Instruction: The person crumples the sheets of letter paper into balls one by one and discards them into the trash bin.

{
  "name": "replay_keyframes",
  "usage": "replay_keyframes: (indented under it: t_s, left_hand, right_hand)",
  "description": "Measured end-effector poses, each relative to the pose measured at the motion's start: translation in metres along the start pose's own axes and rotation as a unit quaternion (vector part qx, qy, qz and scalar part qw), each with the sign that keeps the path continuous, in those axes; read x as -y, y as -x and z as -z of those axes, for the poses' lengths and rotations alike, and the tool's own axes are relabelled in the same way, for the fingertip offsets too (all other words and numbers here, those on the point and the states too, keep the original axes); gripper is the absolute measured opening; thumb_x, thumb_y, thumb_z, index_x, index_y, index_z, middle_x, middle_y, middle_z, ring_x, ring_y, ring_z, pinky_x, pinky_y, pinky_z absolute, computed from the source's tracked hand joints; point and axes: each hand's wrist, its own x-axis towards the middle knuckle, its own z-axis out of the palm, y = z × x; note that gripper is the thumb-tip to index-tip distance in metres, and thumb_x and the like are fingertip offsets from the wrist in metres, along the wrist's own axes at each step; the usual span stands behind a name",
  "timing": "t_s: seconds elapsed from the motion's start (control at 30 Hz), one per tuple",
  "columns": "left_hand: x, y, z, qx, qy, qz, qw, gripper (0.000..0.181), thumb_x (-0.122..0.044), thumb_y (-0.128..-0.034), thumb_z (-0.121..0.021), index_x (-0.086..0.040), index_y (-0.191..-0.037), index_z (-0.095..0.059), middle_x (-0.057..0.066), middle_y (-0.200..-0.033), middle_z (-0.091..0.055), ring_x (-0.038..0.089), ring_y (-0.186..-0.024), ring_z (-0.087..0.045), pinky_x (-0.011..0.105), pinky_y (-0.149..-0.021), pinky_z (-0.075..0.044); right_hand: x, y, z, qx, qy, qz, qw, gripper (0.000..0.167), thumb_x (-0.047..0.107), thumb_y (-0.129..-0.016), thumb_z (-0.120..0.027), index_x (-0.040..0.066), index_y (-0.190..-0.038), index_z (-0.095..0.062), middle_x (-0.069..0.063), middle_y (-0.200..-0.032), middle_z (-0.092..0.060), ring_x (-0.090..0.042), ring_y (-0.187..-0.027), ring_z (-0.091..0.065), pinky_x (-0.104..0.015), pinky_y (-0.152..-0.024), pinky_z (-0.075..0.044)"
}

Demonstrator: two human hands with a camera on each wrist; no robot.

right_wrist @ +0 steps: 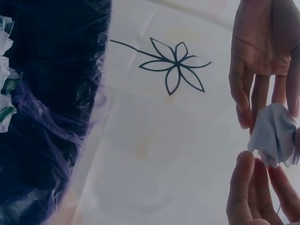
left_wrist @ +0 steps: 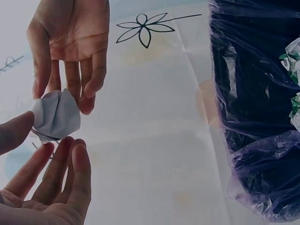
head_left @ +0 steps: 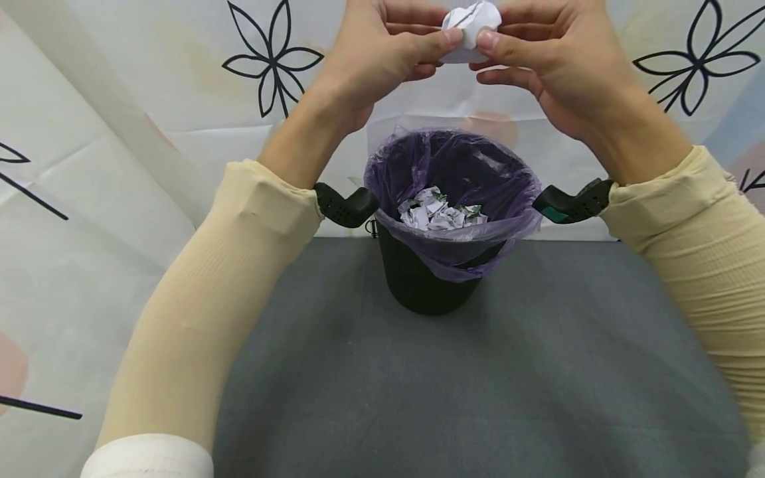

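A crumpled white paper ball (head_left: 472, 25) is held up between both hands at the top of the head view, beyond and above the bin. My left hand (head_left: 382, 53) pinches its left side between thumb and fingers. From the other side my right hand (head_left: 564, 63) pinches it the same way. In the left wrist view the paper ball (left_wrist: 57, 115) shows folds and a loose edge. The right wrist view shows the paper ball (right_wrist: 273, 133) with fingers above and below it.
A black bin (head_left: 418, 272) with a purple plastic liner (head_left: 466, 255) stands below the hands on a dark grey surface (head_left: 418, 392). Several crumpled papers (head_left: 439, 211), white with green patches, lie inside. A white cloth (head_left: 197, 79) with black flower drawings hangs behind.
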Motion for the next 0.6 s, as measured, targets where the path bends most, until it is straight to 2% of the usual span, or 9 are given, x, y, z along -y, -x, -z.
replay_keyframes:
  t_s: [0.1,0.23,0.43,0.6]
  left_hand:
    - [0.001,-0.001,0.002,0.002,-0.016,0.024,0.9996,0.038,-0.01,-0.0901,-0.079,-0.006,-0.127,-0.07,0.007,-0.121,-0.07,0.019,-0.11,-0.064,0.023,-0.09,-0.052]
    - [0.006,0.001,0.007,0.005,-0.055,0.039,0.9977,0.045,-0.014,-0.0909,-0.078,-0.009,-0.134,-0.066,0.004,-0.126,-0.068,0.017,-0.116,-0.062,0.02,-0.095,-0.049]
    - [0.017,0.009,0.016,-0.001,-0.078,0.035,0.9963,0.045,-0.016,-0.0924,-0.077,-0.009,-0.135,-0.065,0.005,-0.129,-0.067,0.016,-0.116,-0.063,0.021,-0.097,-0.049]
    - [0.029,0.026,0.028,-0.017,-0.104,0.022,0.9942,0.044,-0.015,-0.0923,-0.077,-0.008,-0.134,-0.066,0.007,-0.128,-0.067,0.016,-0.118,-0.062,0.024,-0.1,-0.048]
  right_hand:
    - [-0.003,0.0,0.001,0.003,0.012,0.011,0.9999,0.028,-0.007,-0.087,-0.074,-0.01,-0.114,-0.071,-0.019,-0.112,-0.064,-0.028,-0.102,-0.063,-0.028,-0.084,-0.058]
    - [-0.006,0.002,0.005,-0.009,0.03,0.009,0.9995,0.027,-0.005,-0.085,-0.078,-0.01,-0.111,-0.072,-0.017,-0.102,-0.067,-0.027,-0.1,-0.062,-0.025,-0.086,-0.056]
    - [-0.011,0.012,0.015,-0.018,0.033,0.004,0.9993,0.031,-0.003,-0.085,-0.079,-0.01,-0.113,-0.071,-0.017,-0.104,-0.07,-0.028,-0.103,-0.064,-0.025,-0.087,-0.056]
    - [-0.019,0.033,0.03,0.006,0.064,0.031,0.9975,0.029,-0.005,-0.089,-0.075,-0.013,-0.116,-0.069,-0.018,-0.107,-0.071,-0.028,-0.104,-0.064,-0.024,-0.089,-0.054]
